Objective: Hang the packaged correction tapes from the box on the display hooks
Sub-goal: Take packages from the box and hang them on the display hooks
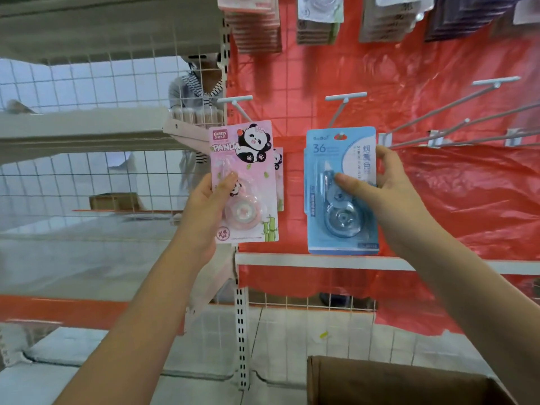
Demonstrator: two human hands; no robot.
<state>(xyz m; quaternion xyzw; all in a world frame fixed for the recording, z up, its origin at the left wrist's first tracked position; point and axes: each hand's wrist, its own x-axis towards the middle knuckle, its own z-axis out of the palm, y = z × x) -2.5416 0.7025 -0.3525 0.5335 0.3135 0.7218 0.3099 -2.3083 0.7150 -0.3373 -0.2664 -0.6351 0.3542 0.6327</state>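
My left hand grips a pink panda correction tape pack, thumb on its front, held up below a display hook on the red grid panel. Another pink pack shows just behind it. My right hand pinches a blue correction tape pack between thumb and fingers, its top hole near the base of a second hook. The brown cardboard box sits at the bottom right.
Further bare hooks jut out on the right. Several hanging packs fill the top row. A white rail runs below. A person stands behind the wire mesh at left, beside grey shelves.
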